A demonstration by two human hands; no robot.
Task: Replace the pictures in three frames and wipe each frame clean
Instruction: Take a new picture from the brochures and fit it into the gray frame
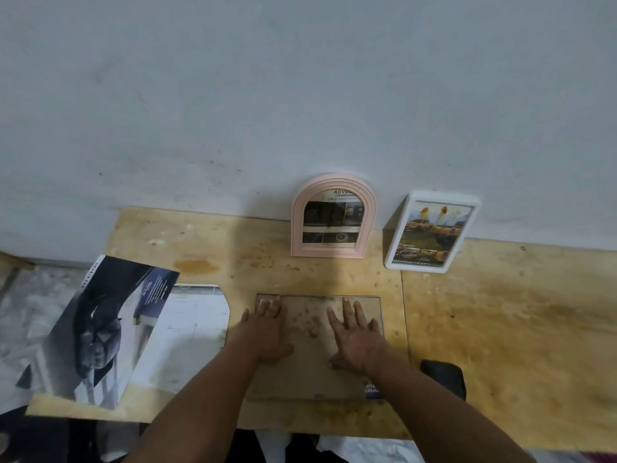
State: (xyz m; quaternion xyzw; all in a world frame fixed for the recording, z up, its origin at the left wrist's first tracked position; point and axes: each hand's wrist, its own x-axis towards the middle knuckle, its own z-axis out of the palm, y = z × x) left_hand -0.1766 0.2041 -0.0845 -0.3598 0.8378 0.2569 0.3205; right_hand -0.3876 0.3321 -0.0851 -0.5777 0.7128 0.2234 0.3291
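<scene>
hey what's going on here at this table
A person presses both hands, left hand and right hand, flat on the brown backing board of a frame lying face down on the plywood table. A pink arched frame and a white frame lean against the wall, pictures inside. Magazine pages lie to the left.

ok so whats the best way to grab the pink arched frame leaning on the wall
Take the pink arched frame by its two straight side rails, low down, coming from the front. It stands upright, leaning back against the wall, so the back is shut off, and the curved top gives a poorer hold. The white frame stands apart on its right, leaving room for fingers.
</scene>
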